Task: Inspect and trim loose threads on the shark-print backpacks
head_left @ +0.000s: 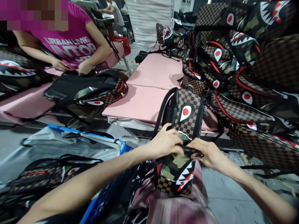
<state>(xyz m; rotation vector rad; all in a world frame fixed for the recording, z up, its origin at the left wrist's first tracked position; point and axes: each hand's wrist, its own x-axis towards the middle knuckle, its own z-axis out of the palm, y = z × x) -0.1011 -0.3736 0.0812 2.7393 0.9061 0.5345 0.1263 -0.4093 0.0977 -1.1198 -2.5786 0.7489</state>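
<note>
In the head view, the backpack stands at the near edge of the pink desk, its upper part over that edge and its shark-mouth end below it, with the left hand curling its fingers narrowly over the black middle section and the right hand pinching the same section closer to its side. Body, eye patch and shoulder strap look already assembled, so the handling seems well along; the black section is not yet released, and whether anything else is left, I cannot tell
</note>
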